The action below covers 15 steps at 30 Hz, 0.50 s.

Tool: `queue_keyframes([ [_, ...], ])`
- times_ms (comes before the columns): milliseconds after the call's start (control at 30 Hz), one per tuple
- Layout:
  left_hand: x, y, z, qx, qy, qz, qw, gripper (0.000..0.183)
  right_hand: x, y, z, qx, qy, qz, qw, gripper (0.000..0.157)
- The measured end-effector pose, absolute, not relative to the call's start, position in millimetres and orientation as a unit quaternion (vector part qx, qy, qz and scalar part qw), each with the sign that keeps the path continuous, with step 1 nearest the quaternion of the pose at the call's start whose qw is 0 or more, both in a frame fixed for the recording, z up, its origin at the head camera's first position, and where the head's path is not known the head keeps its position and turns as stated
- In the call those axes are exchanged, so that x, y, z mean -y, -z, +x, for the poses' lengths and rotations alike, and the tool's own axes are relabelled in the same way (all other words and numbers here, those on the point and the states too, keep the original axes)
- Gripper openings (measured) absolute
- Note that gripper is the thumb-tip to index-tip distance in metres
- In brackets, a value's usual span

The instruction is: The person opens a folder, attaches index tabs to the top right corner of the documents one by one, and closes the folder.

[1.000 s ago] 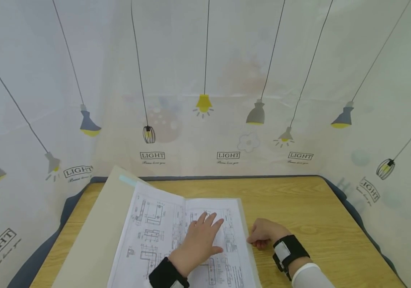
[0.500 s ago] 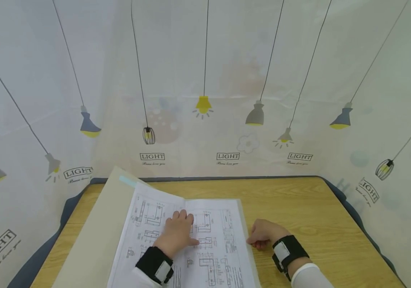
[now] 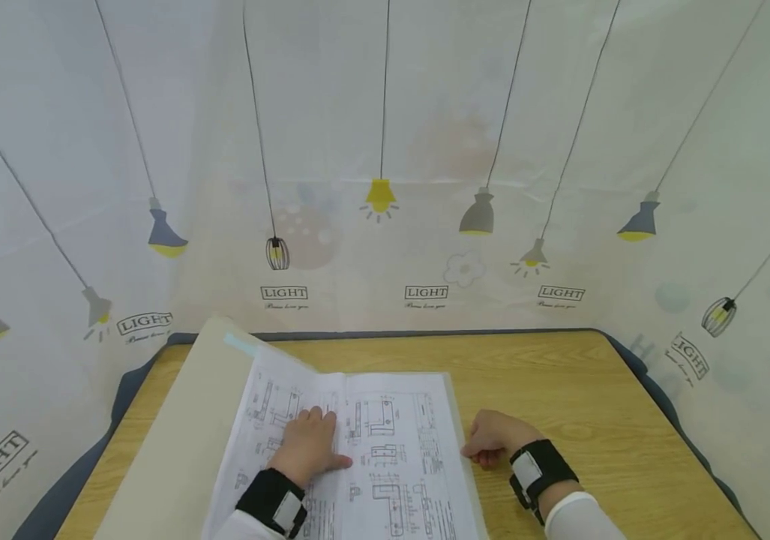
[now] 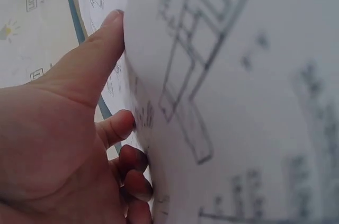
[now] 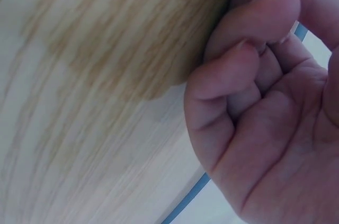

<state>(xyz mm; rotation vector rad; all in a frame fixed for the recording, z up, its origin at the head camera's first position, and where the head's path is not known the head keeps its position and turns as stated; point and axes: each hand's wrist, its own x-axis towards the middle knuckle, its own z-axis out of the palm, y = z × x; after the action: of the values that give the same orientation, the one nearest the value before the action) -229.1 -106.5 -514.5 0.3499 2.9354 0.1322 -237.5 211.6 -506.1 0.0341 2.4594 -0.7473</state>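
Observation:
A folder [image 3: 175,442] with a pale beige cover lies spread on the wooden table, holding pages of printed technical drawings. My left hand [image 3: 307,444] rests on its left-hand page [image 3: 239,465], fingers together, thumb stretched toward the fold. Close up in the left wrist view, the thumb [image 4: 87,57] and fingertips touch the white page [image 4: 254,102], which curves up beside them. At the right-hand page's [image 3: 418,465] outer edge, my right hand [image 3: 502,435] pinches the border with its fingertips. Its other fingers [image 5: 222,75] are curled against the tabletop; the pinched edge is hidden in the right wrist view.
The wooden table [image 3: 600,420] has a dark rim at the back and sides. Behind it hangs a pale cloth [image 3: 358,90] printed with lamps and the word LIGHT. Black straps [image 3: 543,472] circle both wrists.
My left hand has slid leftward from the right-hand page across the fold onto the left-hand page, its spread fingers drawing together. The left-hand page lies flatter near the fold. The right hand stays put.

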Motion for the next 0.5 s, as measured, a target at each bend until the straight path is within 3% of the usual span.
queue_keyframes([
  [500,119,525,-231,-0.979,-0.111,0.128,0.117,0.082,-211,507,-237,-0.917,0.282,0.015,0.281,0.024],
])
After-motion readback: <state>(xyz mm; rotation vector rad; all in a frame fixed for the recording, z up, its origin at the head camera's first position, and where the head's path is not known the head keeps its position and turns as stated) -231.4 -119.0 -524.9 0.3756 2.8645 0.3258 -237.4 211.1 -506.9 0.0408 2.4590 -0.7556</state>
